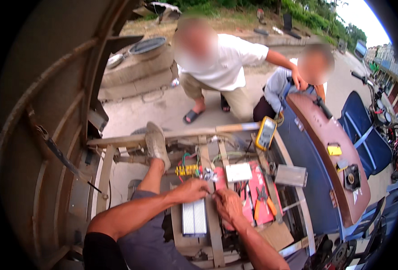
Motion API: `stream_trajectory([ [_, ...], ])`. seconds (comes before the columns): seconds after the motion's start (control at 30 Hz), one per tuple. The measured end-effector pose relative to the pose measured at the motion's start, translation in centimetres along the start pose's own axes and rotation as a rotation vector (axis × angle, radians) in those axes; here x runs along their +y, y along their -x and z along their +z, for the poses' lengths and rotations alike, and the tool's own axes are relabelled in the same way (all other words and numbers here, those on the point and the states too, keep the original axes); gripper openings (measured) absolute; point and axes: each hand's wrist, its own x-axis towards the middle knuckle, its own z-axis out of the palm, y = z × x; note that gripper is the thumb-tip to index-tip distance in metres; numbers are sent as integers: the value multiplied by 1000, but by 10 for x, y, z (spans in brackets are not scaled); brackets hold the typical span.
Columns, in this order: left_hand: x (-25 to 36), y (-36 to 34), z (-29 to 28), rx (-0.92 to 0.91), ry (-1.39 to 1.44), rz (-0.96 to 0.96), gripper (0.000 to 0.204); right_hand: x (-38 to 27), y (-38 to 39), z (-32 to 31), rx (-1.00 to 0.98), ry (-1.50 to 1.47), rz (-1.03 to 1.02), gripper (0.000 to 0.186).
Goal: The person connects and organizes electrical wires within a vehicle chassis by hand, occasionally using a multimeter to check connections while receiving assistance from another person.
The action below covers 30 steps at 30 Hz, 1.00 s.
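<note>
My left hand [192, 191] and my right hand [228, 204] meet over the middle of a metal vehicle frame [215, 238]. Fingers of both are pinched together around something small and dark, too small to name. Just below the left hand lies a silver ribbed metal box [194, 219]. Beyond the fingers are a yellow-and-black coil or strip [187, 170] and a bundle of thin wires [209, 173]. A white box [238, 172] rests on red blocks [255, 180]. Pliers with orange handles [271, 206] lie on the red surface, right of my right hand.
A yellow multimeter [266, 133] leans at the frame's far right corner, near a silver box [291, 175]. To the right, a brown seat panel [329, 148] carries small parts. Two people crouch beyond the frame. A rusty metal wall [41, 135] rises at left.
</note>
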Motion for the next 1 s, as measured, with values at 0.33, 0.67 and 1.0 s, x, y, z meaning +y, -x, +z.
stream_trajectory([
  [0.33,-1,2,-4,-93,9,152,22,-2,0,-7,21,-86,192,11],
  [0.67,-15,-4,-6,-183,558,-398,21,-1,-3,-11,37,203,-211,14],
  [1.0,11,0,-3,-85,136,-159,16,-7,-5,-11,-26,177,-145,6],
])
